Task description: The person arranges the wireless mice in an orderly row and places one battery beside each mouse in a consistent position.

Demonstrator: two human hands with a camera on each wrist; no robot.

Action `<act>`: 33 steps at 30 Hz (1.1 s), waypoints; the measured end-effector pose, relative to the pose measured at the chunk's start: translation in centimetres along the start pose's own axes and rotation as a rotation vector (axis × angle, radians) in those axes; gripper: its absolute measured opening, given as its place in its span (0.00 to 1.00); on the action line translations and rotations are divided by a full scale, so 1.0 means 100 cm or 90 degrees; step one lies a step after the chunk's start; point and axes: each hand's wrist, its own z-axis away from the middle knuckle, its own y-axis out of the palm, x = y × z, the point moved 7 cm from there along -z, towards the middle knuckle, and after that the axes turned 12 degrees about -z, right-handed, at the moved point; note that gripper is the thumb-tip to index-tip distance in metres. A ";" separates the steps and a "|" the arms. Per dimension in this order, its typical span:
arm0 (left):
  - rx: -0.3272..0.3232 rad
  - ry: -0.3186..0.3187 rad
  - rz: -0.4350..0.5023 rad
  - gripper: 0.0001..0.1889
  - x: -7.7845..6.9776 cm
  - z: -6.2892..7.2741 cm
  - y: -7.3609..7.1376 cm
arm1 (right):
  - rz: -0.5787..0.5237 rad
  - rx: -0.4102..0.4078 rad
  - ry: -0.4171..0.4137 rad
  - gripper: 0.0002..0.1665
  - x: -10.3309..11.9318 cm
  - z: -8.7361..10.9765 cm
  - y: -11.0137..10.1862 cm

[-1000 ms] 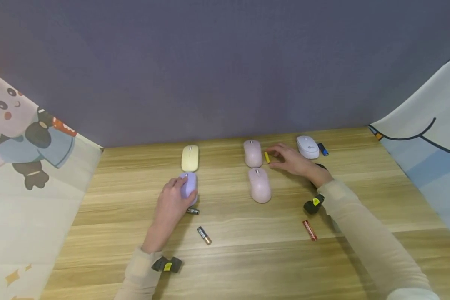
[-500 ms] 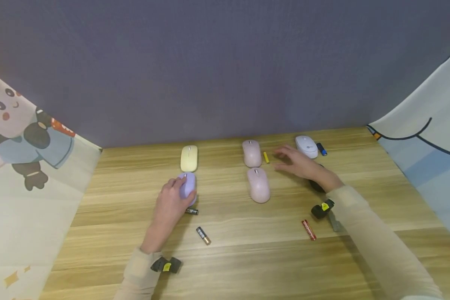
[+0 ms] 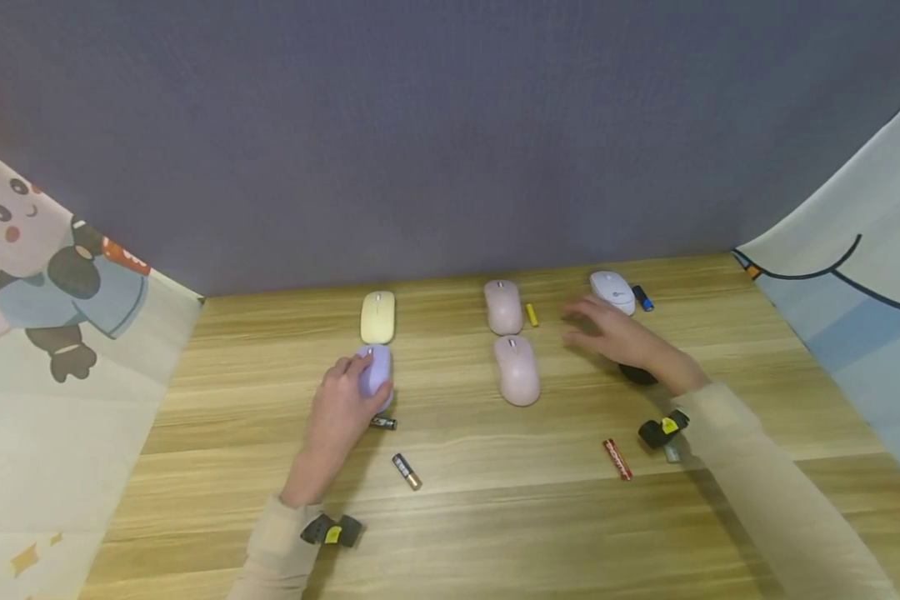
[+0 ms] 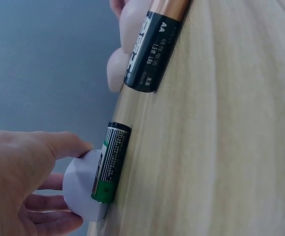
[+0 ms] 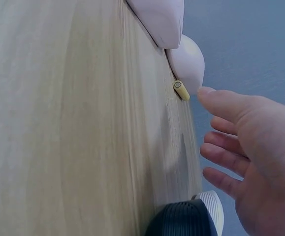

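Observation:
My left hand holds the purple mouse, thumb on one side and fingers on the other. Just behind that mouse's near end lies a green-and-black battery. A black-and-copper AA battery is closer to the front. My right hand is held over the table with relaxed fingers and nothing in it. It partly covers a black mouse and overlaps the white mouse in the head view. To its left, a small yellow battery lies beside the far pink mouse.
A second pink mouse sits directly in front of the far one. Beyond the purple mouse is a pale yellow mouse. A blue-and-black battery, a red battery and a partly hidden grey piece lie on the right.
My right hand has drawn back to the right from around the yellow battery, which stays beside the far pink mouse. The left hand keeps its place on the purple mouse.

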 end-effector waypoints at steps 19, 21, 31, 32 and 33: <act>0.012 -0.006 -0.001 0.32 0.006 0.004 0.003 | 0.084 -0.073 -0.021 0.26 -0.002 0.037 -0.013; 0.034 -0.007 0.003 0.33 0.008 0.004 0.004 | 0.092 -0.092 -0.038 0.24 -0.001 0.041 -0.015; 0.085 -0.002 0.032 0.37 0.007 0.011 0.001 | 0.094 -0.119 -0.014 0.24 -0.007 0.061 -0.017; 0.081 -0.001 0.037 0.36 0.007 0.012 0.000 | 0.094 -0.122 -0.010 0.24 -0.007 0.062 -0.017; 0.078 0.001 0.039 0.36 0.007 0.013 -0.001 | 0.092 -0.124 -0.010 0.24 -0.007 0.063 -0.017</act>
